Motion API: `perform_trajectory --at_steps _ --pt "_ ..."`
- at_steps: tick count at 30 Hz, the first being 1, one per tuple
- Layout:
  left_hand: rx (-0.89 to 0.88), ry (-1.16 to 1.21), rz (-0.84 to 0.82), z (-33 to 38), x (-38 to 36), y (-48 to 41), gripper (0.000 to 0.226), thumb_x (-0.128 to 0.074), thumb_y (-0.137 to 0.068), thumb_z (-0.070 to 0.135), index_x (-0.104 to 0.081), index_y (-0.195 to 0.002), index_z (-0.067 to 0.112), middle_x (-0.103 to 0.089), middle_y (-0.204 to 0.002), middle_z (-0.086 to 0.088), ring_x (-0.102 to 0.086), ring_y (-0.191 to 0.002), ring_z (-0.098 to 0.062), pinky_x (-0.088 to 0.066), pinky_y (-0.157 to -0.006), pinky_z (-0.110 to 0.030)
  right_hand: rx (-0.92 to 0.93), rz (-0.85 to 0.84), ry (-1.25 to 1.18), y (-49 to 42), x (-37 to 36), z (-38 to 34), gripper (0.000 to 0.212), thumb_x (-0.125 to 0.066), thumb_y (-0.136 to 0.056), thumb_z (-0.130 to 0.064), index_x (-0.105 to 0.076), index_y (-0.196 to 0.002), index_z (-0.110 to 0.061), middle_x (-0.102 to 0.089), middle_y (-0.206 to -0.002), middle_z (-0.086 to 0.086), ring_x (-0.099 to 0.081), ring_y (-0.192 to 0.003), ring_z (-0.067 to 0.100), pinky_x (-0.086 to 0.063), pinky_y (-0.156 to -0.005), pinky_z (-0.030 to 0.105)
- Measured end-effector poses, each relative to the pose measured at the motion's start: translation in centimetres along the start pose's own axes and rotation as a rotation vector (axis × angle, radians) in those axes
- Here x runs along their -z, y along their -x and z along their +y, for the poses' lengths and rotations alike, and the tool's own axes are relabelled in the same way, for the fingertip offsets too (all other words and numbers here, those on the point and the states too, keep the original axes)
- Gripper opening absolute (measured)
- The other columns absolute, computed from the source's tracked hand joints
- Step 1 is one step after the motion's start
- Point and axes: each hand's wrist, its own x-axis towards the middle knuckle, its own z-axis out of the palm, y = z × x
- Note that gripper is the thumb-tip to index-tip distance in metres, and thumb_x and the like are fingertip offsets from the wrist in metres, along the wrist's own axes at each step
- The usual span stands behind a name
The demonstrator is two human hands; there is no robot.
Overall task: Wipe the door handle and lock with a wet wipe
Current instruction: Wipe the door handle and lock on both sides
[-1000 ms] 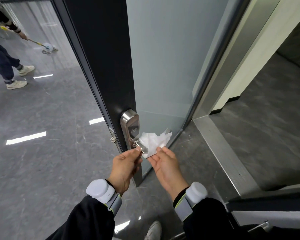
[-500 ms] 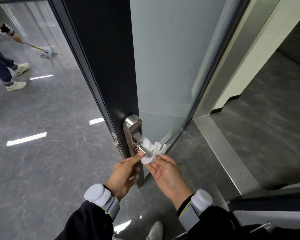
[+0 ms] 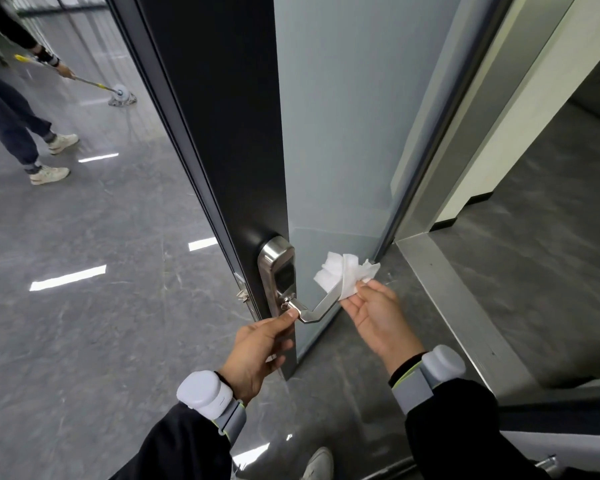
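Note:
A silver lock plate [image 3: 277, 271] with a dark panel sits on the black edge strip of an open frosted-glass door [image 3: 343, 133]. Its steel lever handle [image 3: 317, 308] sticks out to the right. My right hand [image 3: 378, 320] pinches a crumpled white wet wipe [image 3: 345, 273] draped over the handle's far end. My left hand [image 3: 260, 348] is below the lock, thumb tip touching the handle's base, fingers curled around the door edge.
Another person [image 3: 11, 109] mops the glossy grey floor at the far left with a mop [image 3: 120, 97]. A metal threshold [image 3: 465, 306] and door frame [image 3: 482, 98] run along the right. My shoe [image 3: 317, 464] shows at the bottom.
My right hand slid the wipe from the handle's base by the lock out to its far end, uncovering the lever. My left hand stayed by the lock.

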Motion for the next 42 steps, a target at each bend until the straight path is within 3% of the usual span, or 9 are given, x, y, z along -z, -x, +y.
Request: perform_trajectory --at_steps 12,18,24,28,30,33,35,39,42 --pt "0.079 -0.015 -0.093 -0.4 -0.1 -0.4 0.028 -0.077 -0.074 0.044 -0.070 -0.095 0.026 -0.067 -0.079 0.003 -0.059 -0.071 -0.013 -0.045 -0.063 -0.025 -0.201 -0.083 -0.035 7.7 -3.5 6.9 0.025 -0.039 -0.101 0.006 -0.060 -0.115 0.004 -0.078 -0.095 0.019 -0.076 -0.088 0.026 -0.063 -0.076 0.034" --pt "0.096 -0.091 -0.096 0.0 0.6 -0.8 0.031 -0.075 -0.076 0.045 -0.071 -0.094 0.021 -0.068 -0.082 0.002 -0.062 -0.075 -0.016 -0.043 -0.063 -0.026 -0.078 0.062 -0.093 6.0 -2.6 5.2 0.034 -0.035 -0.095 0.017 -0.058 -0.115 0.003 -0.075 -0.100 0.022 -0.077 -0.080 0.024 -0.063 -0.066 0.030" --pt "0.120 -0.061 -0.148 -0.1 -0.1 -0.6 0.036 -0.070 -0.081 0.051 -0.073 -0.100 0.020 -0.072 -0.092 0.004 -0.067 -0.082 -0.017 -0.042 -0.065 -0.027 0.018 0.047 -0.045 2.7 -0.2 0.0 0.036 -0.035 -0.099 0.011 -0.055 -0.128 0.006 -0.070 -0.116 0.023 -0.073 -0.101 0.026 -0.059 -0.087 0.037" --pt "0.087 -0.036 -0.142 -0.3 -0.4 -0.3 0.030 -0.069 -0.085 0.046 -0.072 -0.100 0.019 -0.076 -0.098 0.002 -0.070 -0.083 -0.017 -0.044 -0.066 -0.027 0.076 0.068 -0.088 2.1 0.0 -1.2 0.033 -0.033 -0.101 0.008 -0.052 -0.128 0.009 -0.073 -0.107 0.020 -0.076 -0.087 0.023 -0.062 -0.079 0.035" --pt "0.065 -0.025 -0.133 -0.3 -0.6 -0.2 0.026 -0.070 -0.085 0.042 -0.072 -0.099 0.019 -0.077 -0.099 0.000 -0.070 -0.083 -0.017 -0.045 -0.067 -0.028 0.177 0.101 0.049 2.2 -0.1 -1.0 0.031 -0.043 -0.098 0.003 -0.061 -0.124 0.002 -0.073 -0.109 0.016 -0.076 -0.089 0.021 -0.062 -0.082 0.035" --pt "0.024 0.010 -0.130 -0.5 -0.8 -0.1 0.021 -0.071 -0.087 0.036 -0.072 -0.098 0.018 -0.078 -0.099 -0.001 -0.072 -0.082 -0.016 -0.046 -0.063 -0.025 0.559 0.282 0.607 3.3 -0.2 -0.4 0.033 -0.050 -0.087 -0.013 -0.074 -0.104 -0.026 -0.076 -0.102 0.000 -0.071 -0.096 0.019 -0.059 -0.089 0.046" --pt "-0.011 0.063 -0.134 -0.5 -0.9 0.0 0.021 -0.071 -0.088 0.037 -0.072 -0.094 0.017 -0.077 -0.093 0.000 -0.075 -0.081 -0.016 -0.047 -0.061 -0.024 0.751 0.325 0.800 4.4 -1.1 -0.2 0.038 -0.041 -0.090 -0.005 -0.072 -0.106 -0.022 -0.075 -0.094 -0.003 -0.068 -0.087 0.013 -0.058 -0.082 0.042" --pt "-0.038 0.180 -0.182 -0.9 -1.5 0.4 0.018 -0.067 -0.092 0.034 -0.068 -0.086 0.017 -0.072 -0.077 0.002 -0.075 -0.073 -0.012 -0.050 -0.062 -0.022 0.985 0.122 1.000 7.8 -5.8 0.7 0.030 -0.042 -0.094 0.003 -0.068 -0.107 -0.007 -0.056 -0.066 -0.013 -0.052 -0.058 0.002 -0.038 -0.054 0.015" --pt "-0.060 0.220 -0.224 -1.3 -1.9 0.7 0.015 -0.058 -0.098 0.020 -0.066 -0.090 0.010 -0.070 -0.067 -0.002 -0.067 -0.055 -0.011 -0.053 -0.053 -0.023 1.078 -0.009 1.107 9.2 -8.2 2.7 0.033 -0.042 -0.094 -0.001 -0.065 -0.118 -0.001 -0.067 -0.084 -0.010 -0.060 -0.075 -0.003 -0.045 -0.069 0.012"
